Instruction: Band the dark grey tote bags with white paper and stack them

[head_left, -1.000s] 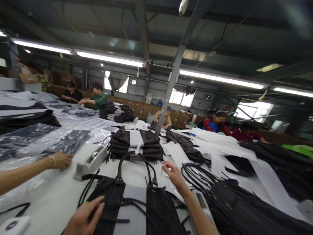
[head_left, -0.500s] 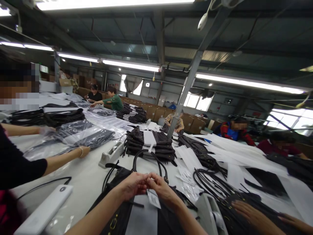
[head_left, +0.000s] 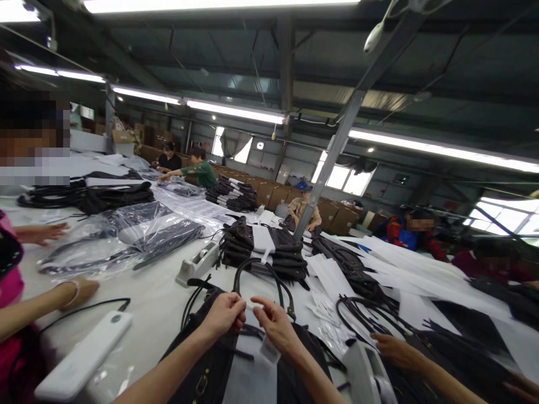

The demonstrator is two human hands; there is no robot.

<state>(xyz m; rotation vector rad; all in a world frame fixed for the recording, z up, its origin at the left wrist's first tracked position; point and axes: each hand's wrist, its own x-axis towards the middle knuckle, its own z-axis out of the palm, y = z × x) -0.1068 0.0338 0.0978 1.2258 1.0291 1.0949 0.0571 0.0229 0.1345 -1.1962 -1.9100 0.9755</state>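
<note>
A dark handbag [head_left: 197, 359] lies in front of me, a pale paper strip [head_left: 250, 370] across its middle and its looped handles [head_left: 269, 269] standing at the far side. Over the bag, my left hand [head_left: 225, 314] is closed in a pinch; whatever sits between its fingertips is too small to make out. Close by on the right, my right hand [head_left: 273, 325] has its index finger stretched out and apart from the thumb. A blurred whitish tag [head_left: 269, 350] hangs just below the right hand, and I cannot tell what its string is attached to.
Tape dispensers [head_left: 197, 264] stand beyond the bag and at lower right. Stacked dark bags [head_left: 261, 249] lie ahead. A white power bank-like device [head_left: 84, 356] rests left. Co-workers' hands [head_left: 80, 292] are near a plastic-wrapped bag [head_left: 160, 233]; another person's hand [head_left: 396, 348] is at right.
My hands have moved apart from touching fingertips, with the right index finger now extended. At left, the co-worker's hands have drawn back from the wrapped bag. The view has shifted slightly.
</note>
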